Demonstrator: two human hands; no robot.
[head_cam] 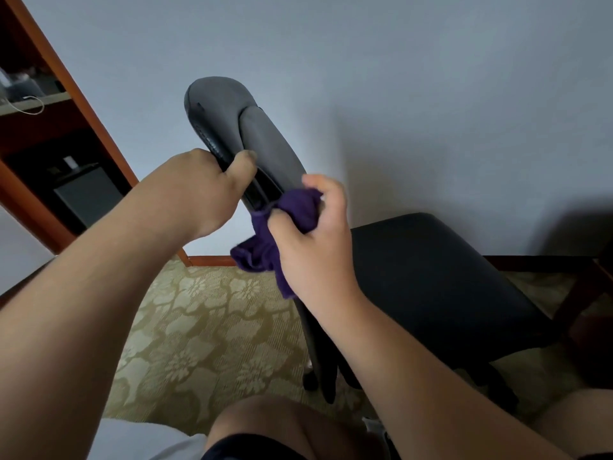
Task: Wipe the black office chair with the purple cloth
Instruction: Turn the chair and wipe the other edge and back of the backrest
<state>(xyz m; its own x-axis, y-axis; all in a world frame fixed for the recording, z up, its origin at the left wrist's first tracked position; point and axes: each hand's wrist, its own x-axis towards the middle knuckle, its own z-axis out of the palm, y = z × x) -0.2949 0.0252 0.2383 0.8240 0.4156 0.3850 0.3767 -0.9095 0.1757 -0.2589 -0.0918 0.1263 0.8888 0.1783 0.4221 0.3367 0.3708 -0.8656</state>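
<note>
- The black office chair [431, 280] with a padded seat stands on the carpet, close to the wall, in the middle and right part of the view.
- Its curved backrest [265, 144] rises in the centre and is seen from its edge.
- The left hand [195, 190] grips the edge of the backrest. The fingers are curled round the rim and the thumb lies on the near side.
- The right hand [311, 240] holds the bunched purple cloth [300, 207], fingers and thumb closed round it.
- The cloth touches the backrest just below the left hand, and a loose part of it hangs down beside the right wrist.
- The beige carpet with a flower pattern [199, 327] covers the floor.
- A brown wooden shelf unit [83, 104] stands at the left, against the pale grey wall [414, 94].
- A bare knee [282, 423] of the person shows at the bottom.
</note>
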